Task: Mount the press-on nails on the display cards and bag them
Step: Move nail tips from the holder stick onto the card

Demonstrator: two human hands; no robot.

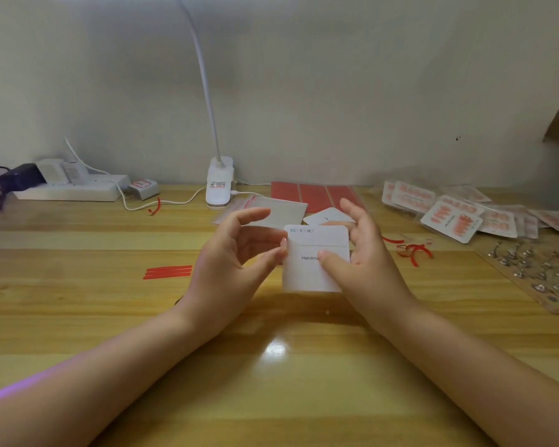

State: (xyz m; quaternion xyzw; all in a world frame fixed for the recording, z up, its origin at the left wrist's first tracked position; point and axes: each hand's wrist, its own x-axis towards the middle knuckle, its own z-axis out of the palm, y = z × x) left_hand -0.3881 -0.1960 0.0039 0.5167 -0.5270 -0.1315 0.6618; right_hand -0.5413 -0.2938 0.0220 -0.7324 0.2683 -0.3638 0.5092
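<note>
Mid-frame: my left hand (pixel 236 253) pinches the display card's (pixel 315 259) left edge, fingers otherwise loose, my right hand (pixel 362 253) thumb clamps its face, so I'd keep it flat and square before sticking nails.

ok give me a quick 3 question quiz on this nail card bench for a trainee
1. True or false: the white display card held between the left hand and right hand already carries nails.
2. Where do the three loose red strips lie? A) left of the hands B) on the bagged sets C) under the lamp
3. Fill in: the pile of finished bagged nail sets sits at the table's far ____ side.

Key
1. False: its visible face shows only print.
2. A
3. right
</note>
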